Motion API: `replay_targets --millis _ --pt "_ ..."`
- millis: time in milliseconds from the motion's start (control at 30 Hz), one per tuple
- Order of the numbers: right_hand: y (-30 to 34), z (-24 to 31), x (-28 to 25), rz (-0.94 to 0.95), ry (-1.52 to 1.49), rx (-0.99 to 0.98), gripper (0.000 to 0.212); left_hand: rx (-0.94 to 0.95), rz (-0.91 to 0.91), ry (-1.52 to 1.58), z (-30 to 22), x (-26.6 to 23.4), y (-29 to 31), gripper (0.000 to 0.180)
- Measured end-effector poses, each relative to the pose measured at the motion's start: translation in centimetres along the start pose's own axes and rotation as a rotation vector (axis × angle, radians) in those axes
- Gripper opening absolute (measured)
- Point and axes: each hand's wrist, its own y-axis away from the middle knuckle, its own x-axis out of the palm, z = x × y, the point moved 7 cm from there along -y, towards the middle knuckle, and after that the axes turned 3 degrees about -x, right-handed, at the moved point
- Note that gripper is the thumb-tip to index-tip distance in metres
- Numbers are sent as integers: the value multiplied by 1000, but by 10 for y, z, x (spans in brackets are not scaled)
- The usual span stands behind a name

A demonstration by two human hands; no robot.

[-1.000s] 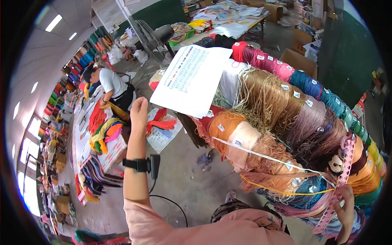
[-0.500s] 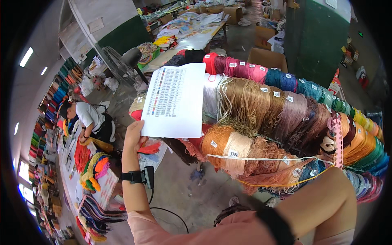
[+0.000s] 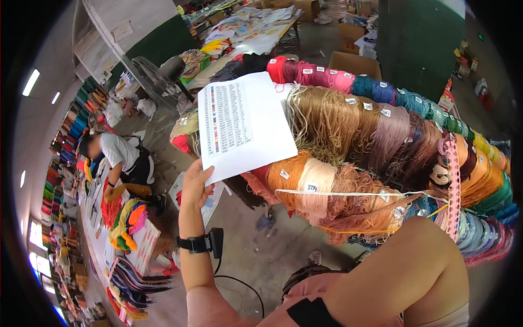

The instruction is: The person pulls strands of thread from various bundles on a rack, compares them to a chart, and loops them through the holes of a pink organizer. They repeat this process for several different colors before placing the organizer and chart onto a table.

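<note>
My left hand is closed on the lower left corner of a white sheet of paper, thumb on top. A printed table with a column of small colour swatches covers the sheet's left part. The sheet hangs tilted in front of rows of thread hanks and hides part of them. Closest to it are an orange hank, a cream hank and a brown hank, several with small white labels. My right arm is bent with its elbow raised at the lower right; the right hand is out of the picture.
A white cord and a pink perforated strap cross the hanks. At left, a person bends over a table with coloured yarn bundles. A fan stands behind the sheet. A black cable hangs from my left wrist device.
The sheet has turned clockwise, its lower right corner swinging right over the orange hank. My left hand has shifted right and slightly down. My right forearm has moved left.
</note>
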Motion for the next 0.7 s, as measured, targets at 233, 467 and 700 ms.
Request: replay_targets --millis 233,467,700 --pt "29 1 -3 -37 45 63 19 55 18 48 21 13 24 30" --pt "74 7 -25 -115 139 208 19 126 25 70 27 26 44 33" --pt "162 46 -53 -309 350 503 19 136 72 21 27 34 44 36"
